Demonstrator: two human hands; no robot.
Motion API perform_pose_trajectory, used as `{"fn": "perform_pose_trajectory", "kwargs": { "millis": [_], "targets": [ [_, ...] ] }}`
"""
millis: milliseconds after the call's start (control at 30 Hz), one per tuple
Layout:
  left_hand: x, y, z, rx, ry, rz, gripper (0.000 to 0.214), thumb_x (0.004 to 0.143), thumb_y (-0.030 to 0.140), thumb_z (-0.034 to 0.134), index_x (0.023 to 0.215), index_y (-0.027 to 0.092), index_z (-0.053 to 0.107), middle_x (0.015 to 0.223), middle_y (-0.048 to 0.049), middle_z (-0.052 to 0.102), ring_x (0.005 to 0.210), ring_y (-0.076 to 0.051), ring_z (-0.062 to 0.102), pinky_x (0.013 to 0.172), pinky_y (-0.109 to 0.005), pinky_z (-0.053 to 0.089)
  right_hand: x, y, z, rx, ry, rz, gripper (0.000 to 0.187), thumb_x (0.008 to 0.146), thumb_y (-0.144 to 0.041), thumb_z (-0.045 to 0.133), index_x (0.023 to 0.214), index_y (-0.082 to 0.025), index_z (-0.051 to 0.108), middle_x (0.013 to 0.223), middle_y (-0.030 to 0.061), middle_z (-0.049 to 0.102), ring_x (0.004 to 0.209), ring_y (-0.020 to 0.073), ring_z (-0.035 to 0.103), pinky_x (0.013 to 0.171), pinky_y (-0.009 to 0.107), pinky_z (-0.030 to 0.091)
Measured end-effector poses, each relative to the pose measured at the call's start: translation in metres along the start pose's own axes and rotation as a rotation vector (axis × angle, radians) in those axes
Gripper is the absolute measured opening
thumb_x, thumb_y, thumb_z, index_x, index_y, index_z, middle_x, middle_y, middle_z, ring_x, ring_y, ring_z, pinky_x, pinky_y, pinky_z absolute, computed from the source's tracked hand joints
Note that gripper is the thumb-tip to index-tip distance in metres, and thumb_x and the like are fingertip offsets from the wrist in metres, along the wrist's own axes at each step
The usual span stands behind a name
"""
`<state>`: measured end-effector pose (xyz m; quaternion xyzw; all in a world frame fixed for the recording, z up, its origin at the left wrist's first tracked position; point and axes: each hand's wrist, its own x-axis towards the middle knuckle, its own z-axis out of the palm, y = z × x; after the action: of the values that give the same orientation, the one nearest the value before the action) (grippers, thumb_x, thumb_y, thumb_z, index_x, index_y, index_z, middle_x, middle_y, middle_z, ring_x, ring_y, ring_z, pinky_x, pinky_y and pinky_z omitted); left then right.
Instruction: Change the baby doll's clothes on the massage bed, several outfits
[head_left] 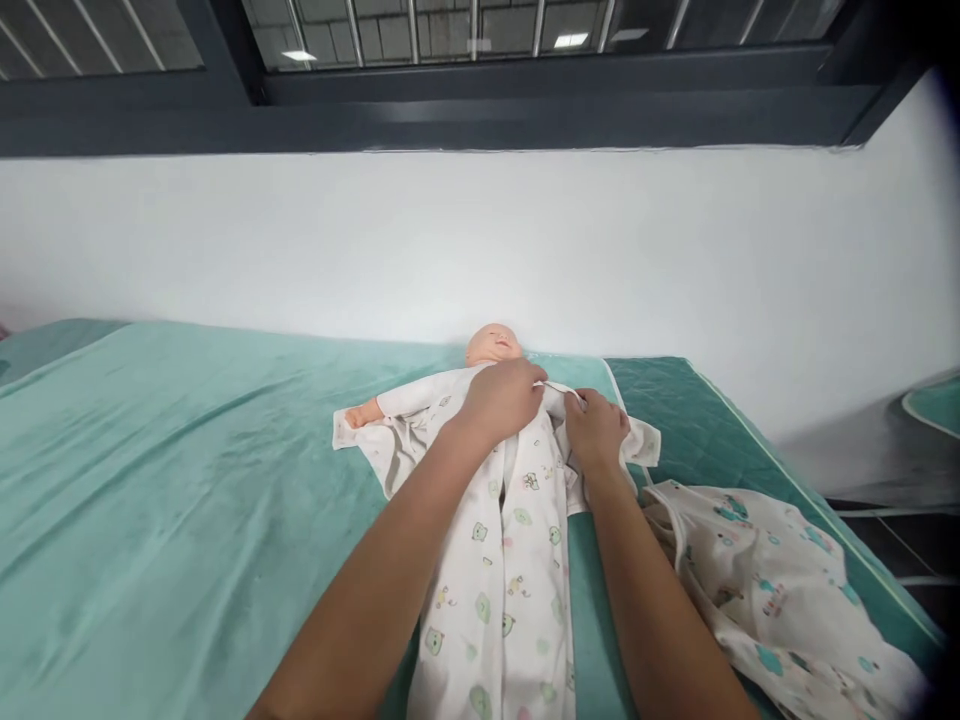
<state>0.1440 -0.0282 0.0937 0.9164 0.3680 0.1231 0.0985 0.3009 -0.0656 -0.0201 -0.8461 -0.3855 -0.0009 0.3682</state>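
A baby doll lies on its back, its head near the wall. Under and over its body spreads a white baby romper printed with green and yellow figures. The doll's hand rests on one spread sleeve at the left. My left hand is closed at the doll's upper chest, pinching the white cloth edge. Just right of it, my right hand pinches the same edge, with a short taut strip of cloth between the two hands. The doll's other arm is hidden by cloth and my right hand.
A second white baby garment with teal prints lies crumpled at the right. Beneath everything is a light green sheet, with a darker green quilted cover along the right. Behind stands a white wall below a dark window frame.
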Motion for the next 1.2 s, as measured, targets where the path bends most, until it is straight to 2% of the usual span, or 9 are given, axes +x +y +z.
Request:
{"fn": "perform_pose_trajectory", "kwargs": {
  "millis": [33,100,233,400,533,767,1033,1200],
  "targets": [
    [0.014,0.008,0.002,0.109,-0.144,-0.007,0.036,0.095,0.024,0.043,0.12,0.023,0.068,0.123,-0.008,0.071,0.112,-0.023,0.066,0.089,-0.035,0.054,0.0,0.0,-0.001,-0.001,-0.003,-0.002,0.037,0.092,-0.036,0.044,0.11,-0.02,0.072,0.11,0.0118,0.072,0.111,0.0266,0.057,0.109,0.047,0.025],
    [0.038,0.02,0.008,0.192,-0.28,-0.018,0.031,0.088,0.019,0.053,0.112,0.018,0.072,0.114,-0.0127,0.073,0.106,-0.027,0.068,0.085,-0.035,0.054,0.0,0.0,-0.004,-0.004,-0.011,-0.004,0.036,0.092,-0.036,0.044,0.109,-0.02,0.072,0.111,0.0121,0.072,0.111,0.0269,0.057,0.109,0.047,0.025],
    [0.069,0.033,0.026,0.25,-0.383,-0.025,0.031,0.08,0.02,0.063,0.108,0.017,0.074,0.121,-0.0158,0.071,0.111,-0.03,0.066,0.092,-0.04,0.051,0.001,-0.001,-0.01,-0.028,-0.029,0.016,0.033,0.091,-0.036,0.049,0.108,-0.02,0.073,0.114,0.0124,0.071,0.113,0.0285,0.058,0.108,0.046,0.029],
    [0.083,0.038,0.048,0.327,-0.49,-0.055,0.031,0.074,0.021,0.07,0.106,0.019,0.074,0.119,-0.015,0.072,0.115,-0.033,0.063,0.102,-0.051,0.044,-0.001,-0.004,-0.015,-0.079,-0.085,0.017,0.034,0.092,-0.035,0.052,0.115,-0.019,0.07,0.122,0.0124,0.068,0.121,0.0311,0.055,0.112,0.049,0.025],
    [0.085,0.038,0.058,0.357,-0.472,-0.038,0.037,0.082,0.024,0.064,0.118,0.019,0.07,0.135,-0.0167,0.064,0.123,-0.037,0.058,0.102,-0.058,0.04,-0.003,-0.006,-0.018,-0.116,-0.128,0.023,0.034,0.094,-0.032,0.049,0.119,-0.021,0.068,0.125,0.0113,0.067,0.123,0.0314,0.055,0.111,0.051,0.024],
    [0.073,0.033,0.059,0.384,-0.381,0.039,0.045,0.094,0.023,0.046,0.137,0.012,0.056,0.139,-0.0211,0.058,0.129,-0.037,0.051,0.101,-0.056,0.038,0.001,-0.006,-0.023,-0.094,-0.13,0.073,0.032,0.097,-0.033,0.043,0.11,-0.021,0.07,0.106,0.0093,0.074,0.11,0.026,0.063,0.108,0.045,0.029],
    [0.063,0.024,0.028,0.393,-0.344,0.099,0.042,0.092,0.018,0.051,0.133,0.012,0.055,0.136,-0.0214,0.057,0.125,-0.034,0.053,0.097,-0.05,0.042,0.008,0.009,-0.021,0.125,-0.041,0.137,0.034,0.095,-0.037,0.04,0.107,-0.02,0.067,0.103,0.0105,0.072,0.095,0.0247,0.063,0.089,0.036,0.039],
    [0.057,0.014,0.007,0.427,-0.328,0.089,0.04,0.093,0.017,0.048,0.132,0.012,0.053,0.135,-0.0206,0.056,0.122,-0.032,0.054,0.094,-0.047,0.043,0.012,0.019,-0.019,0.218,-0.024,0.154,0.035,0.092,-0.039,0.041,0.107,-0.019,0.066,0.111,0.0111,0.071,0.098,0.0248,0.061,0.085,0.034,0.041]
  ]
}}
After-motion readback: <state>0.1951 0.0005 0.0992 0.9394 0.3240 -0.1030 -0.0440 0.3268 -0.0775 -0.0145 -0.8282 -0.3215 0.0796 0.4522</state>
